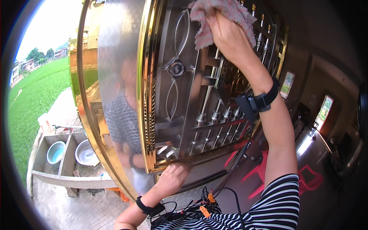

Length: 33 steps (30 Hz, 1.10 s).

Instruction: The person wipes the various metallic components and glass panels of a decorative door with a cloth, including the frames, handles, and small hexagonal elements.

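My right hand (pixel 226 36) is raised high and grips a pinkish-grey cloth (pixel 214 15), pressing it against the upper part of a shiny metal door (pixel 122 57) with gold trim and a decorative grille (pixel 214 115). My left hand (pixel 172 178) rests on the lower gold frame of the grille panel, fingers curled over its edge. Both wrists wear black bands; the right one carries a small black device (pixel 249 105).
Outside at the left, a concrete wash trough (pixel 50 168) holds a blue basin (pixel 55 152) and a white basin (pixel 86 152), with green fields beyond. To the right is a dim room with red plastic stools (pixel 264 168) on the floor. Cables hang at my chest.
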### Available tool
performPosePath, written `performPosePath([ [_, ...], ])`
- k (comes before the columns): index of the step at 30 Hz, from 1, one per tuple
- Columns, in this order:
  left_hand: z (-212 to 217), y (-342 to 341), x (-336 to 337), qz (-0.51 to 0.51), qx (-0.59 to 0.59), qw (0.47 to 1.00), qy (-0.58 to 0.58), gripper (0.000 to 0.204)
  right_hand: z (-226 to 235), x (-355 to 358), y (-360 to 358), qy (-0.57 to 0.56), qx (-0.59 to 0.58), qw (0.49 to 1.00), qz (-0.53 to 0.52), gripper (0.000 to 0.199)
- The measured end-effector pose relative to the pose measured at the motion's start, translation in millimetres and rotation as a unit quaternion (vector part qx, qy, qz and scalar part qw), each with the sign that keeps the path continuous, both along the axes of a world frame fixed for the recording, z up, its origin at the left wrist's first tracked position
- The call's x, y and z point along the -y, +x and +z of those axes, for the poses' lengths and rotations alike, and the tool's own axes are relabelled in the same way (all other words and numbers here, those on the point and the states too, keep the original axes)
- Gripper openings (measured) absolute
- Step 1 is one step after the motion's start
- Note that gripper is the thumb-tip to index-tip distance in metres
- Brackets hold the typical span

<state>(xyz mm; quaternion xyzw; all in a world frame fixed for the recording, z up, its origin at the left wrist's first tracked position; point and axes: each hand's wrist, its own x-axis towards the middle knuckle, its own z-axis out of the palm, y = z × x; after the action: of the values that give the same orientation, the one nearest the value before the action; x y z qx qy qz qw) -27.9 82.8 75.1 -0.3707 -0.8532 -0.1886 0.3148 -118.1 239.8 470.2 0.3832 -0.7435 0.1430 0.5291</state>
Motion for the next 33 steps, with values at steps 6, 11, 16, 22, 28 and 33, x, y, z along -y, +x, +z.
performPosePath([
  [6, -2, -2, 0, 0.0, 0.002, 1.0, 0.019, 0.036, -2, 7, -16, 0.008, -0.106, 0.994, -0.003, 0.05],
  [11, 0, 2, 3, -0.005, 0.015, 0.999, 0.029, 0.033, -101, -13, -2, 0.103, 0.035, 0.994, 0.014, 0.029],
  [16, 21, 9, 4, -0.027, -0.003, 0.997, 0.07, 0.03, -189, -33, 6, 0.243, -0.138, 0.96, -0.033, 0.045],
  [22, 39, 12, 17, 0.034, -0.087, 0.985, 0.145, 0.031, -176, 0, 41, 0.326, 0.09, 0.939, -0.063, 0.027],
  [28, 45, 11, 20, 0.047, -0.153, 0.963, 0.215, 0.031, -140, -29, -45, 0.041, -0.08, 0.995, 0.047, 0.072],
  [33, 52, 15, 32, 0.114, -0.231, 0.939, 0.227, 0.033, -150, 2, -15, 0.085, -0.052, 0.994, 0.049, 0.06],
])
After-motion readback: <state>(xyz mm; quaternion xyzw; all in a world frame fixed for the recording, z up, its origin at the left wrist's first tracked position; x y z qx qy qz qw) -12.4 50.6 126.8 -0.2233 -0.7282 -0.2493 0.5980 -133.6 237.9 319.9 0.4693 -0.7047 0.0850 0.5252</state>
